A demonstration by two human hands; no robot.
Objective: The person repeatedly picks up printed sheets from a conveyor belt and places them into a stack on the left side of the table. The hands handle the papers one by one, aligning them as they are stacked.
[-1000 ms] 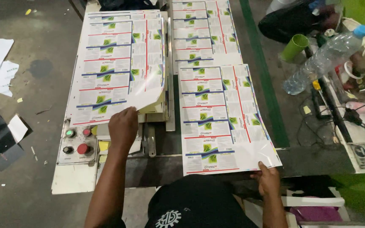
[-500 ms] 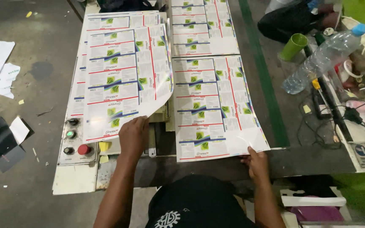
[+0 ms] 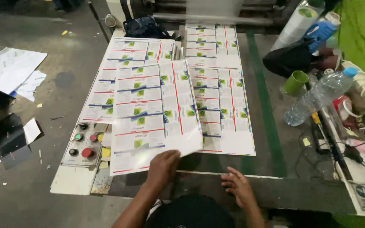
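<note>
The worktop is carrying printed sheets. Your left hand is pinching the near edge of a lifted sheet, fingers pressed together. Your right hand is resting empty nearby, fingers spread.

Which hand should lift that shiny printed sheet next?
Probably the left hand: it already touches the lifted printed sheet at its near edge. The right hand rests open on the table edge, off the sheet.
</note>
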